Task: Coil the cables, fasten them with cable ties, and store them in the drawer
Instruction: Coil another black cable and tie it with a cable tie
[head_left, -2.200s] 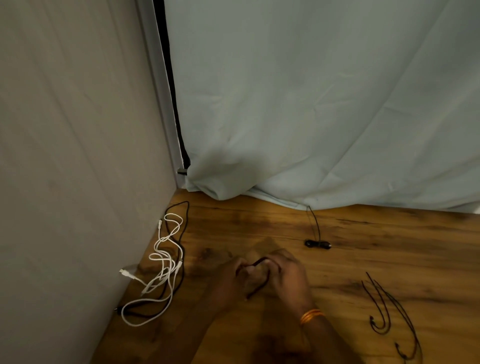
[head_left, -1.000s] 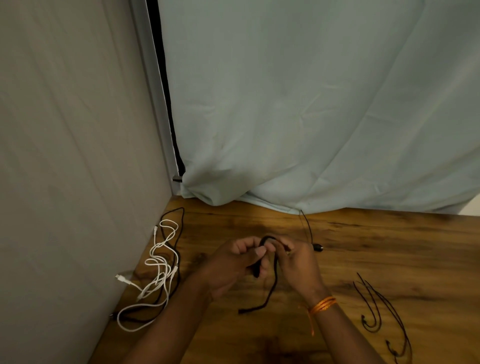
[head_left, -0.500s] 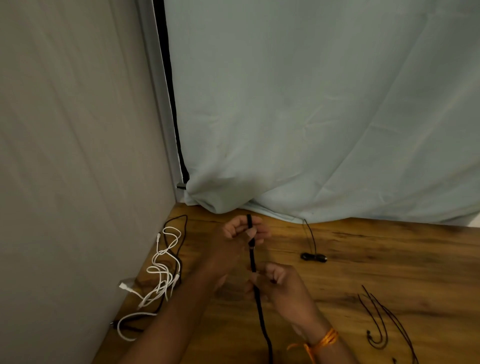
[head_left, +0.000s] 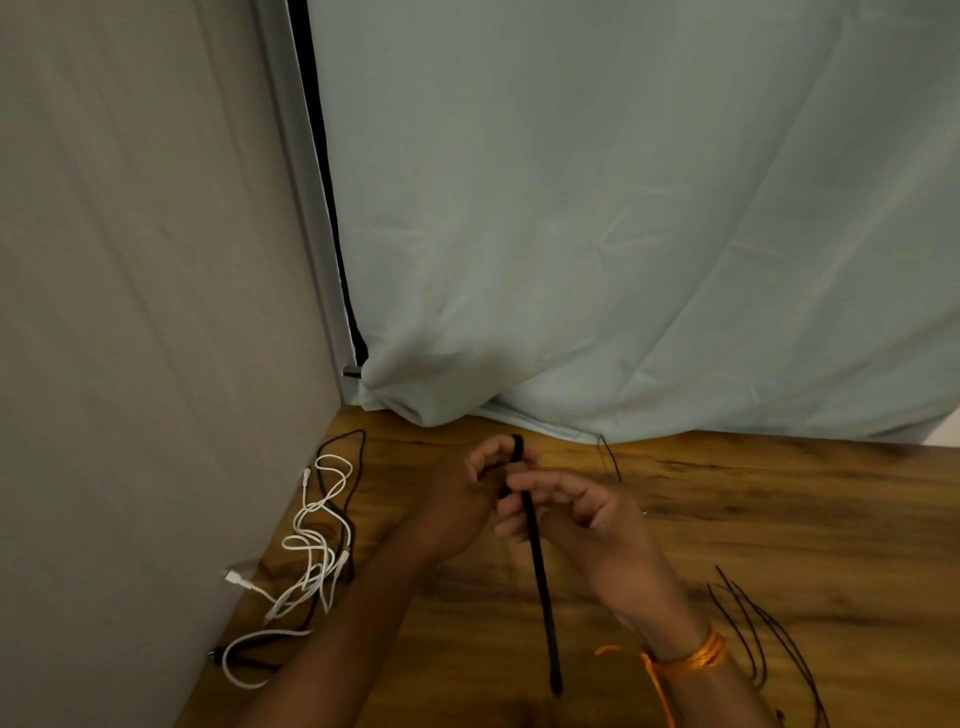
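Observation:
A long black strap-like cable tie (head_left: 540, 577) stretches from the far middle of the wooden table (head_left: 779, 519) toward me. My left hand (head_left: 467, 493) pinches its far end, fingers curled. My right hand (head_left: 576, 514) holds the strap a little lower, fingers bent around it; an orange thread is tied at that wrist. A tangle of white cable (head_left: 311, 551) with a black cable under it lies at the left by the wall. Thin black ties (head_left: 763, 639) lie at the right. No drawer is in view.
A grey wall (head_left: 130, 312) borders the table on the left. A pale blue curtain (head_left: 623, 208) hangs along the far edge and drapes onto the wood. A thin black wire (head_left: 610, 457) runs out from under the curtain behind my right hand.
The strap, bent between both hands a second ago, is now pulled out straight. My right hand has moved up along it to just below my left hand.

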